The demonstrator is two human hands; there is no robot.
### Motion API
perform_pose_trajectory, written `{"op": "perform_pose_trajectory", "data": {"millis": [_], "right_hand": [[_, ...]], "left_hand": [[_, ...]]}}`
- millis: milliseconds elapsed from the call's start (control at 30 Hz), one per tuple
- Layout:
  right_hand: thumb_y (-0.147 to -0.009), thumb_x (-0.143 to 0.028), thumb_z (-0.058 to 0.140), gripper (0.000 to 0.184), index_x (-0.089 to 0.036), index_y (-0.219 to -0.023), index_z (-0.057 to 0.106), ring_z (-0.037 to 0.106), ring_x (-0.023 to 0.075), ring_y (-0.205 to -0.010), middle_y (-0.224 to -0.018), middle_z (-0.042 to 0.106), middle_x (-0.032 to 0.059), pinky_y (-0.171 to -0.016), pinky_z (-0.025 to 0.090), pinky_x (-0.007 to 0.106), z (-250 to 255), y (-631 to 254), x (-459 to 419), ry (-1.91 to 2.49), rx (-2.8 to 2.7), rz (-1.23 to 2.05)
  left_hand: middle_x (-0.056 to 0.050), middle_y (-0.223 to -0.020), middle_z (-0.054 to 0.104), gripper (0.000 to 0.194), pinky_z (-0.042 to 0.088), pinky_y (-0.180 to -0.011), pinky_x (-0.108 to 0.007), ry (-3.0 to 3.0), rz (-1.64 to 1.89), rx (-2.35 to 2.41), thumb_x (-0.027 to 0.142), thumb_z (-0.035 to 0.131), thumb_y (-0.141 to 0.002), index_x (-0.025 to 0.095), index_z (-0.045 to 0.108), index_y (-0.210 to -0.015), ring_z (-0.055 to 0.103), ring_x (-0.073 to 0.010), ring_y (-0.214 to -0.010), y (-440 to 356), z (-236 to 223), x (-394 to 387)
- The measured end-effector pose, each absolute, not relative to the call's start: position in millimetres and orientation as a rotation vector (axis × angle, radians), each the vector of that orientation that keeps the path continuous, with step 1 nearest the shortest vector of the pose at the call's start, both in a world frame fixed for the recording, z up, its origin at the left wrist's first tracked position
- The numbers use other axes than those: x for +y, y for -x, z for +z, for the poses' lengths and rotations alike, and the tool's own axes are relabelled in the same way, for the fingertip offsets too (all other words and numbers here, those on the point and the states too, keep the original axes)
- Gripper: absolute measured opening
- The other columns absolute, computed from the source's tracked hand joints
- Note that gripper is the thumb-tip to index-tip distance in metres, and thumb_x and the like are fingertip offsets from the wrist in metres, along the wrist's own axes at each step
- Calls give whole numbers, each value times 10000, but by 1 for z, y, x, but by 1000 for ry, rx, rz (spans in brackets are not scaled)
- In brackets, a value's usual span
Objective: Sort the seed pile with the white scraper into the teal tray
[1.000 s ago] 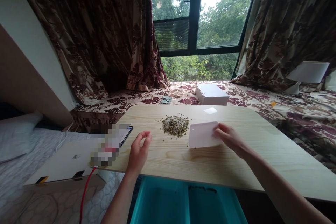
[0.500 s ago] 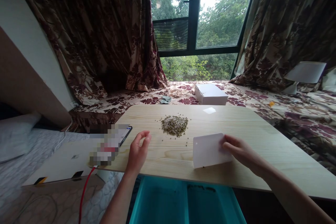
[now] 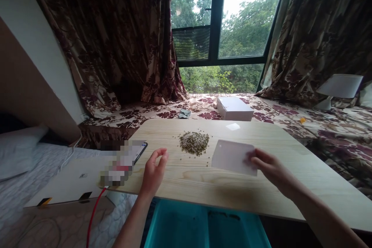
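A small heap of greenish-brown seeds (image 3: pixel 194 142) lies on a pale wooden board (image 3: pixel 209 186), with a few loose seeds strewn to its right. My right hand (image 3: pixel 269 170) pinches the right edge of a white plastic scraper card (image 3: pixel 232 157) and holds it tilted above the board, just right of the heap. My left hand (image 3: pixel 154 170) rests its heel on the board left of the heap, fingers loosely curled, thumb and forefinger apart, holding nothing.
A teal two-part bin (image 3: pixel 203 224) sits under the board's near edge. A phone (image 3: pixel 136 151) with a red cable (image 3: pixel 93 217) lies at the board's left. A white box (image 3: pixel 235 108) and a white lamp (image 3: pixel 338 87) stand on the flowered window seat.
My right hand drew the scraper card back toward the near edge, then lifted it and tilted it flatter, right of the heap. My left hand has hardly moved.
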State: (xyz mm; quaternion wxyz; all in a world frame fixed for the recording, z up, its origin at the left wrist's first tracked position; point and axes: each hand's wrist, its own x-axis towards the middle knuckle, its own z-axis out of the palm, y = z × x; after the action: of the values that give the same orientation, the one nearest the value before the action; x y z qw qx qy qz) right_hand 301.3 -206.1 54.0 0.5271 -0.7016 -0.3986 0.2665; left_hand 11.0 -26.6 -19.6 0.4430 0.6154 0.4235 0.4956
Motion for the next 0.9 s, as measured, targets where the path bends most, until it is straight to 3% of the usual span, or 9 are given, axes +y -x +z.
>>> {"op": "perform_pose_trajectory", "data": {"millis": [267, 900], "right_hand": [[-586, -359, 623, 207, -203, -722, 624, 607, 182, -658, -726, 693, 26, -591, 468, 301, 27, -323, -165, 1679, -884, 594], [-640, -278, 656, 254, -208, -884, 668, 680, 207, -734, -811, 749, 40, -634, 527, 308, 33, -310, -158, 1627, -959, 821]], "left_hand": [[-93, -1050, 684, 423, 409, -986, -374, -1522, 1233, 1047, 519, 606, -768, 172, 642, -1008, 603, -246, -1077, -11, -16, -29], [-91, -1034, 687, 440, 414, -973, -377, -1523, 1239, 1060, 530, 609, -758, 170, 647, -1007, 605, -252, -1063, -11, -17, -29]]}}
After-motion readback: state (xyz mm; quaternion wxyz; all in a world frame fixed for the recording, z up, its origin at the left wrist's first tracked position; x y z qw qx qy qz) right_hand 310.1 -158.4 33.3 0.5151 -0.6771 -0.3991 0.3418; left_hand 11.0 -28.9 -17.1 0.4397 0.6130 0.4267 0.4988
